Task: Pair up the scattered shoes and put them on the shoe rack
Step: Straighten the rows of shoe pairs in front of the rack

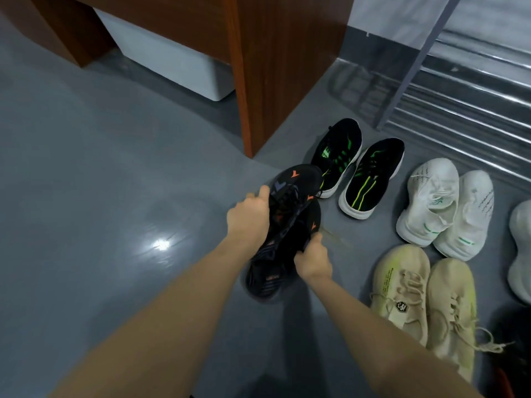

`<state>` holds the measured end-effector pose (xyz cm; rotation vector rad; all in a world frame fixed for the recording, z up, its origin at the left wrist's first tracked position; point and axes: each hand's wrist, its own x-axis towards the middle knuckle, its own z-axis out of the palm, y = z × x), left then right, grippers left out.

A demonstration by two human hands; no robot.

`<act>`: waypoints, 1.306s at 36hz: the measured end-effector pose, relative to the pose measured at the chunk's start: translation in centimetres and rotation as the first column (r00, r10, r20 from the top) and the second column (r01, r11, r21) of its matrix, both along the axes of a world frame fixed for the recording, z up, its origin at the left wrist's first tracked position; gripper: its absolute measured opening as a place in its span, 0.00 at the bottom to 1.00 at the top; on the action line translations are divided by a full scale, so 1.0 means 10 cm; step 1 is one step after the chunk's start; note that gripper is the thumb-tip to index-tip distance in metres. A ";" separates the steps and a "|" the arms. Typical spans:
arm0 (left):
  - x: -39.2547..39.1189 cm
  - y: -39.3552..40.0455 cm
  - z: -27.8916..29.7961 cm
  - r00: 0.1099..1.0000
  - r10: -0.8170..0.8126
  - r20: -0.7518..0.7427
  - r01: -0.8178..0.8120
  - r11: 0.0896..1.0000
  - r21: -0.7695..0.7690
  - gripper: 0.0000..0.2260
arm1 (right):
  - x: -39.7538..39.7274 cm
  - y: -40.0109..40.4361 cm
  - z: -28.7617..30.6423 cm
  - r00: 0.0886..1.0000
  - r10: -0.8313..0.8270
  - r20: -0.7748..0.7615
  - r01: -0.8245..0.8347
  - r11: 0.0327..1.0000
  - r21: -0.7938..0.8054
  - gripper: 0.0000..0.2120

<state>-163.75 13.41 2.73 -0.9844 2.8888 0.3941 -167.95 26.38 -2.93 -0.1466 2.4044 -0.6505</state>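
Observation:
Two black shoes with orange marks (290, 225) are held together above the grey floor at mid-frame. My left hand (250, 219) grips their left side, and my right hand (314, 258) grips the near right side. Three pairs stand side by side on the floor to the right: black shoes with green stripes (356, 170), white shoes (445, 208) and beige shoes (422, 305). The metal shoe rack (465, 96) stands at the upper right, its bars blurred.
A brown wooden cabinet (273, 67) stands at the top with a white box (172, 53) under it. Another white shoe (521, 251) shows at the right edge. A dark object (514, 340) sits at the lower right corner. Grey floor (100, 196) spreads to the left.

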 end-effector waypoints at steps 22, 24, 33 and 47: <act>0.01 0.41 -0.14 0.991 -0.018 0.131 0.009 0.998 0.070 0.15 | -0.20 0.81 0.08 0.993 -0.082 -0.091 0.087 0.995 0.058 0.08; 0.05 0.42 -0.17 0.989 -0.020 0.146 0.010 0.997 0.071 0.14 | -0.19 0.83 0.07 0.992 -0.062 -0.105 0.074 0.991 0.112 0.12; 0.17 0.50 -0.34 0.978 -0.092 0.187 0.071 0.990 0.119 0.25 | -0.21 0.82 0.07 0.988 -0.066 -0.141 0.071 0.997 0.029 0.15; 0.21 0.47 -0.47 0.977 -0.076 0.200 0.041 0.984 0.176 0.23 | -0.12 0.85 0.00 0.994 -0.064 -0.088 0.066 0.998 0.021 0.15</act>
